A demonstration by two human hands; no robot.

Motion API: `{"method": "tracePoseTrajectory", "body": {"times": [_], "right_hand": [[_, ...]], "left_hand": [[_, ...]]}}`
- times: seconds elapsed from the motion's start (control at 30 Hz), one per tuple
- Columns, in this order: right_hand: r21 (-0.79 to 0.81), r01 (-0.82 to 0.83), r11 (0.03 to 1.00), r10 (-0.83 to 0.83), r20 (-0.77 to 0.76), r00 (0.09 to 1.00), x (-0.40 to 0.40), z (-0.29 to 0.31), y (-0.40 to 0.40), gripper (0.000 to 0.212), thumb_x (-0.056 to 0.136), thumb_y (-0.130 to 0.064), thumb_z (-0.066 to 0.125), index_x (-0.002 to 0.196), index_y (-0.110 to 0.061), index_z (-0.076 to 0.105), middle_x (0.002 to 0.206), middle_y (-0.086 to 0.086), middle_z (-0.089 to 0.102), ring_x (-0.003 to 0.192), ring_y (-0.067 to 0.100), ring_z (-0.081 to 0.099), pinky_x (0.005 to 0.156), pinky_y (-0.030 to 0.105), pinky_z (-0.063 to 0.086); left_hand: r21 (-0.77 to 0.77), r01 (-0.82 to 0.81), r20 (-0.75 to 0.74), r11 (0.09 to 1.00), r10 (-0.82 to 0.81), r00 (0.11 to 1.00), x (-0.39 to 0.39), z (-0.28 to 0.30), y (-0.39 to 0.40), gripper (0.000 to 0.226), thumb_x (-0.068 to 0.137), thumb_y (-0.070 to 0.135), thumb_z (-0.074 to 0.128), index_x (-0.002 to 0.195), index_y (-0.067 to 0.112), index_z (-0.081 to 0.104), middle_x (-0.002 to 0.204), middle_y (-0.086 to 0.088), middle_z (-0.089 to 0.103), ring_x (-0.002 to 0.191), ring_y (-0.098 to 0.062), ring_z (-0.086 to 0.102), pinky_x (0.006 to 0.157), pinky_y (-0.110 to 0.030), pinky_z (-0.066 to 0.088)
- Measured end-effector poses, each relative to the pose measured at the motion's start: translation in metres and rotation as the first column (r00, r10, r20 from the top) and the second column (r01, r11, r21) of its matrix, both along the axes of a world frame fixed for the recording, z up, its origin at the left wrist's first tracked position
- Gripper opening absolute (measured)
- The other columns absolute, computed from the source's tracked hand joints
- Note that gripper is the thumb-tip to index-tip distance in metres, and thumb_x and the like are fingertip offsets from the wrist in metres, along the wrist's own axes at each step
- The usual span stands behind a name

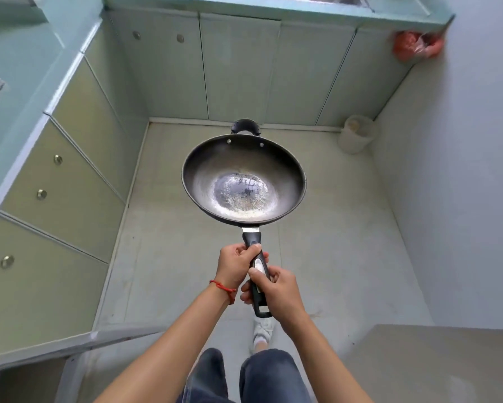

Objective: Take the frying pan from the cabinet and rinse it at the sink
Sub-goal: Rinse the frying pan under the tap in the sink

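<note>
Head view: frying pan [243, 181] held level over the floor at centre, left hand [235, 267] and right hand [276, 289] both clamped on its long handle [257, 271]; rigid, likely front-heavy, so you grip near the bowl.

A: The frying pan [243, 181]? Black, with a worn silvery patch in its middle.
B: Pale green cabinet doors [238, 68], a red wrist string [222, 287], 1 white shoe [262, 330].
</note>
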State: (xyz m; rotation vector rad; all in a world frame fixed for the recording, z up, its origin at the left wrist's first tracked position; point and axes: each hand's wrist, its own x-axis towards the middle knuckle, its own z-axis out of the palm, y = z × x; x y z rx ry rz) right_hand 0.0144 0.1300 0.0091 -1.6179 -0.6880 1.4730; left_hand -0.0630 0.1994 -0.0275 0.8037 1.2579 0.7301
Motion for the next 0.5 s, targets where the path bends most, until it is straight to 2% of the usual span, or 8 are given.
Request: {"method": "tracePoseTrajectory", "body": {"times": [0.23,0.33,0.4,0.5], "right_hand": [[0.092,-0.033,0.995,0.030,0.039,0.999,0.076,0.014,0.119,0.015,0.086,-0.008,0.058,0.072,-0.004,0.059,0.062,0.015,0.064,0.048,0.024,0.065,0.052,0.032,0.056],[0.119,-0.058,0.991,0.052,0.053,0.997,0.111,0.027,0.170,0.015,0.086,-0.008,0.058,0.074,0.000,0.057,0.061,0.015,0.062,0.047,0.024,0.064,0.052,0.034,0.056],[0.142,-0.072,0.987,0.063,0.062,0.996,0.131,0.033,0.204,0.015,0.086,-0.007,0.058,0.075,0.003,0.056,0.060,0.015,0.061,0.046,0.024,0.063,0.050,0.033,0.055],[0.162,-0.068,0.985,0.060,0.052,0.997,0.151,0.038,0.253,0.018,0.086,-0.006,0.058,0.069,-0.001,0.055,0.055,0.010,0.061,0.044,0.023,0.062,0.048,0.029,0.053]], "left_hand": [[0.086,-0.047,0.022,0.995,0.045,0.999,0.075,0.019,0.119,0.023,0.084,0.005,0.057,0.062,0.003,0.064,0.051,0.002,0.069,0.050,-0.011,0.063,0.054,-0.023,0.055],[0.108,-0.067,0.041,0.992,0.063,0.997,0.109,0.034,0.167,0.020,0.084,0.004,0.057,0.066,-0.002,0.063,0.050,0.001,0.068,0.049,-0.010,0.063,0.052,-0.021,0.053],[0.113,-0.089,0.058,0.990,0.083,0.995,0.128,0.042,0.200,0.019,0.085,0.004,0.056,0.070,-0.007,0.062,0.050,0.001,0.068,0.048,-0.010,0.063,0.051,-0.021,0.052],[0.122,-0.114,0.072,0.986,0.105,0.992,0.149,0.050,0.249,0.019,0.084,0.003,0.057,0.067,-0.005,0.061,0.050,0.001,0.068,0.048,-0.010,0.064,0.050,-0.021,0.052]]}}
